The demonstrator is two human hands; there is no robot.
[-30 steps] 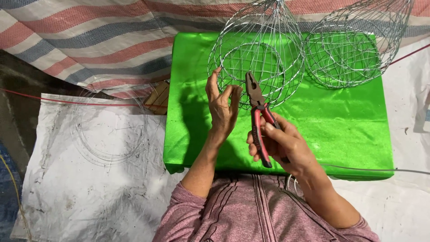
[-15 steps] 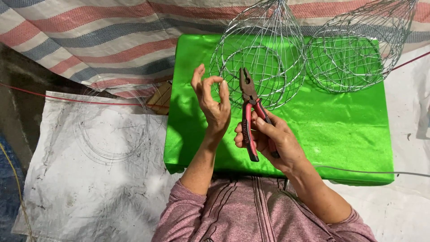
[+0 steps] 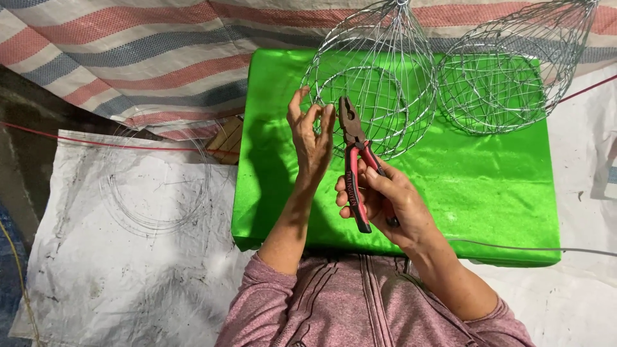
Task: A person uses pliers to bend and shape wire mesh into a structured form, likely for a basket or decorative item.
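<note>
My left hand (image 3: 312, 138) is raised upright, its fingertips pinched together at the left rim of a round wire basket (image 3: 379, 77). My right hand (image 3: 392, 202) grips pliers (image 3: 355, 160) with red and black handles. The jaws point up, just right of my left fingers and against the basket's lower wires. The basket lies on a bright green cloth-covered surface (image 3: 488, 186). A second, denser wire basket (image 3: 514, 71) lies beside it on the right.
A striped red, blue and white tarp (image 3: 128, 58) hangs behind the green surface. A dirty white sheet (image 3: 116, 257) with coils of thin wire (image 3: 154, 186) covers the ground at left. A thin wire (image 3: 546, 249) runs off to the right.
My left hand shifted slightly left, opened its fingers, then closed them at the basket rim. My right hand moved the pliers a little left and up toward it.
</note>
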